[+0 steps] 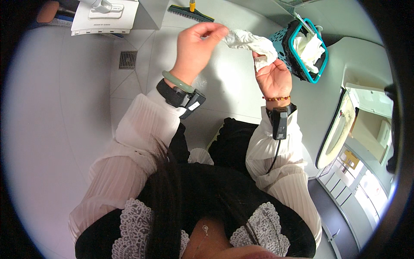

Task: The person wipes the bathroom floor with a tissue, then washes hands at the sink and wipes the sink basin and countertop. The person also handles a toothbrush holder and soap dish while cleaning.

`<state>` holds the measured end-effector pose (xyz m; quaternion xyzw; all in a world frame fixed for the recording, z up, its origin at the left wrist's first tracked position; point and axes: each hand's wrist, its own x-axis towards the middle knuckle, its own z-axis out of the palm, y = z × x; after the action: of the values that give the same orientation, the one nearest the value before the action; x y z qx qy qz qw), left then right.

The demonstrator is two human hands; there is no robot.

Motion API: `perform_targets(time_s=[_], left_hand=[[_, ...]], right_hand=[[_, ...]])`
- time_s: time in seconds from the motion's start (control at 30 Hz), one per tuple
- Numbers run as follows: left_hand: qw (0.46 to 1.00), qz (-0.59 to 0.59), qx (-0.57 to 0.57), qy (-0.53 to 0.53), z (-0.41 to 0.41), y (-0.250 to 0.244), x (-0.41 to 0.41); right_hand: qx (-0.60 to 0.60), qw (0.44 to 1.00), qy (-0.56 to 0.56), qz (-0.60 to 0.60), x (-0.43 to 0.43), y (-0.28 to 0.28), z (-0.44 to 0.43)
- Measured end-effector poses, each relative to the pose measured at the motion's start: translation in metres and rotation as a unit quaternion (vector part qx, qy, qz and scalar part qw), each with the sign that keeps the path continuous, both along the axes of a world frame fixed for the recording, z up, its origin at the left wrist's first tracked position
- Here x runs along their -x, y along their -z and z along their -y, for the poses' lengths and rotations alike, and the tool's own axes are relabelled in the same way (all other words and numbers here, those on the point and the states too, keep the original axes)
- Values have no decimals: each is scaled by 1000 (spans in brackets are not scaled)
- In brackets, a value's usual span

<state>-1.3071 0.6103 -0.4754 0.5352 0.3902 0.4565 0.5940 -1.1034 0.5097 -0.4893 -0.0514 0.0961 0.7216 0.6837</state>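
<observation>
A crumpled white tissue or thin cloth [249, 41] is stretched loosely between my two hands above the tiled floor. My left hand [193, 50] pinches one end between thumb and fingers, its back turned up. The other end lies folded over the fingers of my right hand [275, 77], whose palm faces up. Close beyond the right hand is a blue perforated waste basket [324, 66] with a teal rim and black liner. Crumpled white tissues [309, 50] fill part of it.
A floor brush [190, 13] with a yellow-trimmed head rests on the tiles at the top. The square floor drain [128, 60] lies left of my left hand. A white flat appliance part [105, 19] stands top left. At lower right is a grey door [333, 207] with a handle.
</observation>
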Motion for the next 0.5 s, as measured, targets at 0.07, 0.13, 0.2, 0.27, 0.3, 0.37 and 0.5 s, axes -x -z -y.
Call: perform_targets(time_s=[0.07, 0.13, 0.2, 0.27, 0.3, 0.37, 0.5], left_hand=[[989, 138, 50, -23, -13, 10, 6], [957, 265, 108, -37, -19, 9, 12], [931, 337, 130, -42, -25, 11, 16], [949, 294, 105, -29, -24, 12, 16], [974, 213, 70, -13, -19, 6, 13], [997, 64, -14, 31, -8, -1, 6], [983, -88, -124, 104, 8, -11, -4]], right_hand=[[-3, 1000, -2, 2, -4, -1, 1], [-6, 1000, -12, -10, -4, -3, 3], [-7, 1000, -16, -17, -4, -3, 3], [-7, 1000, -15, -19, -2, -3, 3], [-11, 1000, -18, -13, -1, -4, 3], [-18, 1000, -24, -2, 1, -6, 3], [-38, 998, -48, 5, 6, -9, -1]])
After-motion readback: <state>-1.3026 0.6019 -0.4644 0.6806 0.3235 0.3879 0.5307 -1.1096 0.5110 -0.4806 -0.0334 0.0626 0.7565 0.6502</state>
